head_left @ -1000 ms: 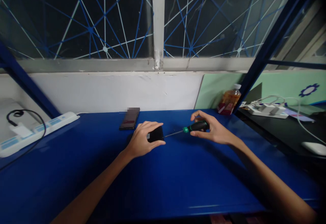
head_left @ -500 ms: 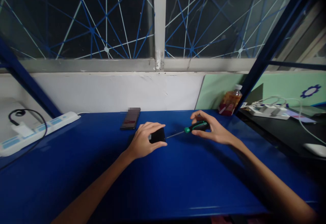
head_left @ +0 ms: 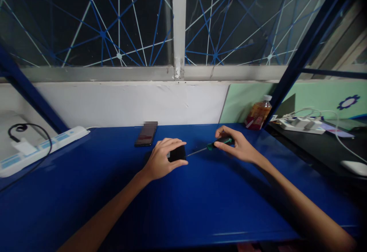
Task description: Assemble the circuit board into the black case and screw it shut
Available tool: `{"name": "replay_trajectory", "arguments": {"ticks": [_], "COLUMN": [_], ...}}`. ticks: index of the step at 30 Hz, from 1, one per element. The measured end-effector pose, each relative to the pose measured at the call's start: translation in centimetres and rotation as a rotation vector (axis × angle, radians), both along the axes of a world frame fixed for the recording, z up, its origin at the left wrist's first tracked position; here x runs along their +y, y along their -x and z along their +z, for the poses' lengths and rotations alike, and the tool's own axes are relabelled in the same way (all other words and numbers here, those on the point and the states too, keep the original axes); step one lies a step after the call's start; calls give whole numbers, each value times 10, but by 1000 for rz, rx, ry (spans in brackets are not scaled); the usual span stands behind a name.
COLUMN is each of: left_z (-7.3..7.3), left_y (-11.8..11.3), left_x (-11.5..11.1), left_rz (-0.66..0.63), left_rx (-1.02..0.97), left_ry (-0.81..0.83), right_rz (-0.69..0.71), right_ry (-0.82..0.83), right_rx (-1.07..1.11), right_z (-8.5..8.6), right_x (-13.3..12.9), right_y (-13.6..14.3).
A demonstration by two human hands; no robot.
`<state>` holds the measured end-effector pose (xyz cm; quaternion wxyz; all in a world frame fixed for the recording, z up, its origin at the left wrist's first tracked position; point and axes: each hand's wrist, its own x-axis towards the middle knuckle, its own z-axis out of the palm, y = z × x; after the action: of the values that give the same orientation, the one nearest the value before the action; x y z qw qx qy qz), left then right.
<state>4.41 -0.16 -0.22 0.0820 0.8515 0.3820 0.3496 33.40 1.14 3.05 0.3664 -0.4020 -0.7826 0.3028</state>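
Note:
My left hand [head_left: 162, 158] grips a small black box-like object [head_left: 178, 153] on the blue tabletop, thumb along its near edge and fingers over its far edge. Most of its left part is hidden under the palm. In my right hand [head_left: 236, 145] is a screwdriver [head_left: 211, 146] with a black and green handle, thumb and fingers closed around it. Its thin metal shaft points left, and the tip meets or nearly meets the right end of the black object; contact is too small to tell. A dark smartphone [head_left: 146, 134] lies just beyond my left hand.
A white power strip [head_left: 64, 137] with a plugged-in black cable lies at the left. At the back right stands a bottle [head_left: 259, 112] of reddish-brown drink. Farther right, a black surface [head_left: 321, 149] holds another power strip and a white mouse [head_left: 354, 167].
My right thumb and fingers have closed in on the screwdriver handle, which looks turned a little. My left hand and the black object stay in place.

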Motion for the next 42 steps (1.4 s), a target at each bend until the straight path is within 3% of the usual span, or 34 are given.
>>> {"name": "replay_trajectory", "arguments": {"ticks": [3,6,14,19,21,29,36,42], "left_z": [0,2,1,-1,-1,0,-1,1], "left_y": [-1,-1,-2,-4,-4,-4,-3,-3], "left_x": [-1,-2,-3,-5,-5,-5,-4,-5], "left_rz": [-1,-3,6,2,2,10,13,13], "left_rx": [-2,-10,-16,13,10,-22,-15,-25], "left_ry": [0,2,6,11,12,4,-2,3], "right_rz": [115,137,-18,168,178,-4,118,-60], "right_ry": [141,185,136,214,221,75,132,37], "right_rx": [134,201,151,248,272,188,214,148], "right_z": [4,5,-1,2,3,1,9,4], "right_x": [-1,-2,-3,-2,-1,-5,-7,-8], "right_y": [0,0,3,-1,-1,5,4,5]}}
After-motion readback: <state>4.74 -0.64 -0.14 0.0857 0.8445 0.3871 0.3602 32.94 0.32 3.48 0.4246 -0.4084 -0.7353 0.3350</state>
